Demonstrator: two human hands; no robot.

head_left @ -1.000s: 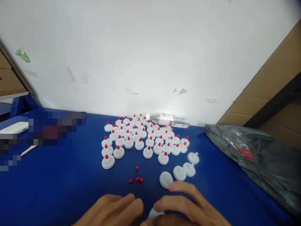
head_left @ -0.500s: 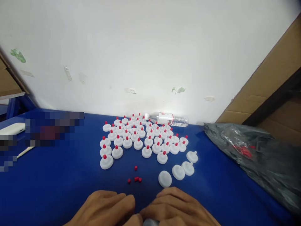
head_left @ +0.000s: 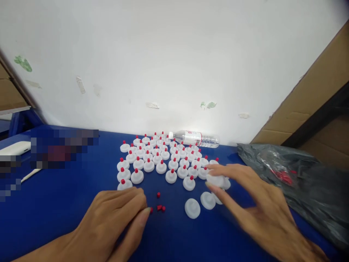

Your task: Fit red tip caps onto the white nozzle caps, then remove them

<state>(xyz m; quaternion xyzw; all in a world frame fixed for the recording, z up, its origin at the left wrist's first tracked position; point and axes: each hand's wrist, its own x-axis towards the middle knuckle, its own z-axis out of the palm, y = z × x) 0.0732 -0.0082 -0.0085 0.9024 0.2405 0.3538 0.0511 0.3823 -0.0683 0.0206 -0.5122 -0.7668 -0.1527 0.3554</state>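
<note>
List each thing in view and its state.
Left hand: fingers drawn together, grip unclear
Right hand: around a white disc, grip unclear
Capped discs: upright, red caps on
Front discs: no red cap showing
Loose caps: off any disc
Bottle: on its side, capped
Bag: crumpled, red bits showing
Blurred items: cannot tell

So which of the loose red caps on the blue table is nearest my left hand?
The leftmost loose red cap, partly hidden at the thumb tip of your left hand; the other three loose caps lie farther right.
</note>
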